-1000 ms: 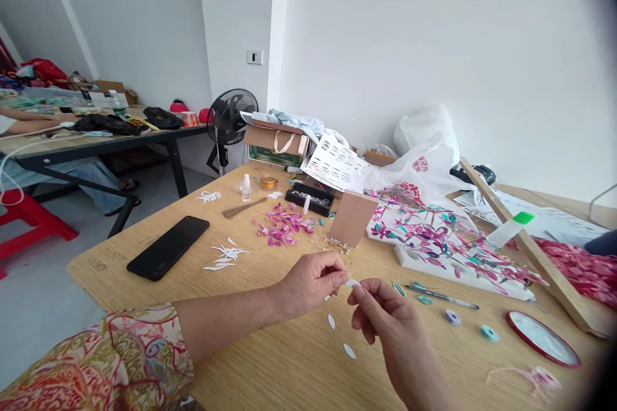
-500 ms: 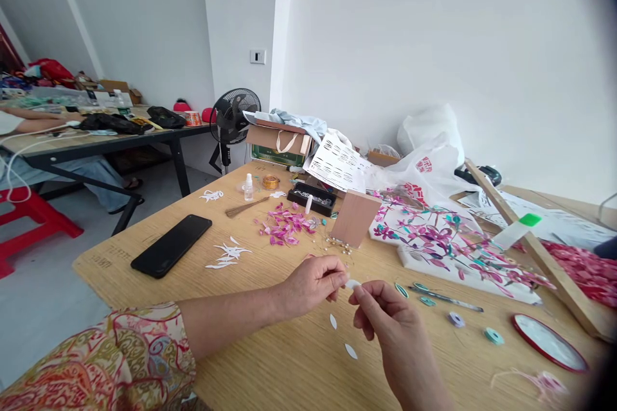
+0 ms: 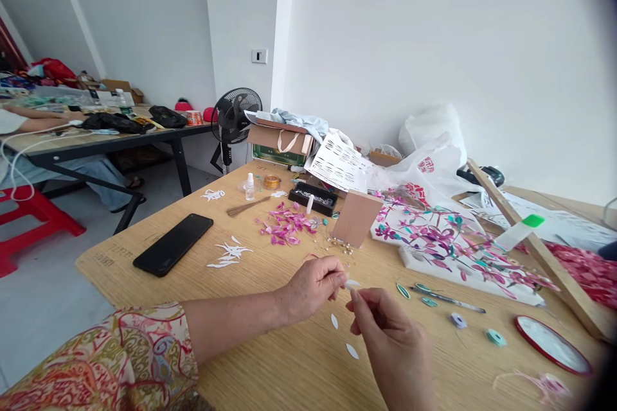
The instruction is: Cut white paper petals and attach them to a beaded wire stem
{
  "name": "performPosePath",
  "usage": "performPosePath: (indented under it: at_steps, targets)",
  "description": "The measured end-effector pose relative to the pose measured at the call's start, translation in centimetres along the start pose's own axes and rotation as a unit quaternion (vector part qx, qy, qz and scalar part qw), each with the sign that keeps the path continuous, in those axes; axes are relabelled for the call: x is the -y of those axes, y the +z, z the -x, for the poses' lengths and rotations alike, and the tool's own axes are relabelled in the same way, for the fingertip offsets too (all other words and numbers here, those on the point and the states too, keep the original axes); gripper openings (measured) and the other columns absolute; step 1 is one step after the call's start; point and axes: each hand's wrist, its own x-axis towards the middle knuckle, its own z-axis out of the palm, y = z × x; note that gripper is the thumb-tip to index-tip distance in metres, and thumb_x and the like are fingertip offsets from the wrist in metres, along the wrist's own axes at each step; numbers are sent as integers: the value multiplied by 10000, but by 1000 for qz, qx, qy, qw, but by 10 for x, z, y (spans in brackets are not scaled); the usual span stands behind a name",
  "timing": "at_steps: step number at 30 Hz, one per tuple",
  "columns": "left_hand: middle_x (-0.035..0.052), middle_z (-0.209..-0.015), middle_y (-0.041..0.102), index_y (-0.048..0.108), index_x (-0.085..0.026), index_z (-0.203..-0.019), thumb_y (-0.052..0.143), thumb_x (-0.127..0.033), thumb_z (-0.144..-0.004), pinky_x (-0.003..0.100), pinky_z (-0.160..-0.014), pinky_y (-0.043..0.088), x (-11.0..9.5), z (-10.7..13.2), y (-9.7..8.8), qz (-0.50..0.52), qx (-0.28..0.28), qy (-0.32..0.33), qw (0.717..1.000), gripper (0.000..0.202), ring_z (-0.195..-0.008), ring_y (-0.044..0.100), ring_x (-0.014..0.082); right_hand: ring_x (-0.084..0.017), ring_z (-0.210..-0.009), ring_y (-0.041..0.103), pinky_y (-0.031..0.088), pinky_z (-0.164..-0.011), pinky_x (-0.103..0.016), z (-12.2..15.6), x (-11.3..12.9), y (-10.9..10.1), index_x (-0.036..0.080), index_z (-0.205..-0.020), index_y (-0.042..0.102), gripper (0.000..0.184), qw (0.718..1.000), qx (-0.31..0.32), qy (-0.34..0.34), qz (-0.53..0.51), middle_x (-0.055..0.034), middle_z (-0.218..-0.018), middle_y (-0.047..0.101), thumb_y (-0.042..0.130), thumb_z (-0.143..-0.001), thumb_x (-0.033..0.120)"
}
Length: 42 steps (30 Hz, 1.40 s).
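My left hand (image 3: 313, 288) is closed in a pinch on a small white leaf-shaped piece (image 3: 353, 283), whose tip juts out past the fingers. Just to its right, my right hand (image 3: 390, 341) is also pinched, its thumb and forefinger close below the piece. Whether a fine thread runs between those fingertips is too small to tell. Beneath the hands lie a loose white leaf-shaped piece (image 3: 334, 321) and another white piece (image 3: 352, 351). Right of my hands are teal-edged leaf shapes (image 3: 403, 291) and a slim pen-like tool (image 3: 448, 300).
A black phone (image 3: 173, 244) lies at left, near white strips (image 3: 226, 254). Pink petals (image 3: 286, 223), a black tray (image 3: 313, 198) and a wooden block (image 3: 357, 218) sit farther back. Purple flower sprays (image 3: 443, 241), thread spools (image 3: 495, 337) and a red-rimmed oval dish (image 3: 552, 345) occupy the right.
My right hand's fingertips have shifted slightly down and left from the white piece, which shows more of its tip now. My left hand keeps its pinch. The view has shifted slightly.
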Motion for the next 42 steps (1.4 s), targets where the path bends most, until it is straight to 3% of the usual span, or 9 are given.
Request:
performPosePath:
  at_steps: [7,10,12,16,20,30,35,38,42]
  targets:
    - [-23,-558,418,399,-157,-573,376,-305,-814,200,-628,338,-1,1,-1,-32,-1,17,999,284,-628,417,97,-64,-347,440,321,-395,-164,0,-1,2,191,-597,545,266,964,-91,-207,140,44,-430,498,409,-803,292]
    - [-26,-564,417,403,-156,-579,381,-304,-816,199,-627,335,1,1,-1,-33,-4,23,999,281,-629,413,95,-60,-356,431,317,-400,-163,0,-3,3,188,-589,535,261,955,-94,-236,153,39,-451,504,409,-799,277]
    - [-26,-560,415,405,-155,-579,388,-317,-815,201,-623,339,1,1,-1,-23,-3,16,1000,287,-623,411,93,-65,-359,440,330,-400,-164,-1,-4,3,189,-597,540,250,968,-84,-198,132,40,-447,505,424,-790,296]
    - [-21,-565,411,420,-150,-605,351,-364,-828,204,-592,356,0,2,-1,34,15,-15,999,316,-576,404,85,-91,-393,493,378,-413,-178,-2,-9,2,188,-631,545,235,998,-34,-55,7,31,-462,531,465,-774,357]
    - [-14,-595,408,440,-140,-662,322,-408,-826,218,-543,360,2,2,0,100,18,-30,994,335,-529,396,81,-98,-413,503,383,-412,-193,-3,-12,3,183,-628,522,250,994,-7,25,-109,14,-522,551,503,-754,398]
    - [-18,-568,407,418,-152,-617,327,-410,-833,208,-600,349,-5,3,0,43,23,-17,999,348,-596,401,91,-95,-399,488,370,-391,-197,-4,-9,4,178,-619,533,258,985,2,47,-167,9,-523,550,550,-708,419]
    - [-25,-575,401,428,-152,-653,348,-453,-812,202,-566,358,2,4,-2,71,30,-29,997,349,-562,396,81,-90,-414,479,368,-409,-197,-5,-10,-1,183,-617,513,260,982,18,62,-178,18,-531,535,545,-708,425]
    - [-31,-575,409,430,-153,-692,389,-443,-791,195,-527,359,11,4,-12,84,42,-41,995,309,-532,401,73,-82,-401,450,350,-400,-192,-10,-19,-11,187,-593,499,282,981,55,82,-164,40,-500,487,542,-691,448]
    - [-40,-570,425,428,-151,-695,446,-337,-766,181,-507,362,20,2,-40,25,50,-70,996,200,-510,418,61,-80,-371,415,320,-369,-191,-20,-42,-30,195,-558,495,303,980,123,132,-83,58,-459,432,533,-653,480]
